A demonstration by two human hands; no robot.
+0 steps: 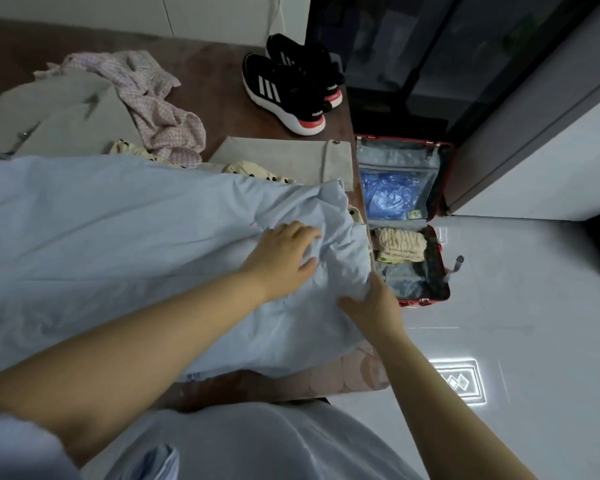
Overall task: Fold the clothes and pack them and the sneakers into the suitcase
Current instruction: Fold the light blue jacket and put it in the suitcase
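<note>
A large light-blue garment (125,244) lies spread over the bed in front of me. My left hand (281,258) rests on its bunched right end with fingers slightly bent. My right hand (371,306) grips the garment's right edge at the bed's side. A small red suitcase (442,271) lies open on the floor beside the bed, with a cream folded garment (400,244) in its near half and a blue plastic bag (390,194) in its far half. Black sneakers (288,86) with white stripes stand at the bed's far corner.
A pink checked garment (153,105), a grey-green garment (49,116), a folded beige piece (284,157) and a cream spotted cloth (253,169) lie on the brown bed cover. A dark glass cabinet (430,57) stands behind the suitcase. White tiled floor (516,306) spreads to the right.
</note>
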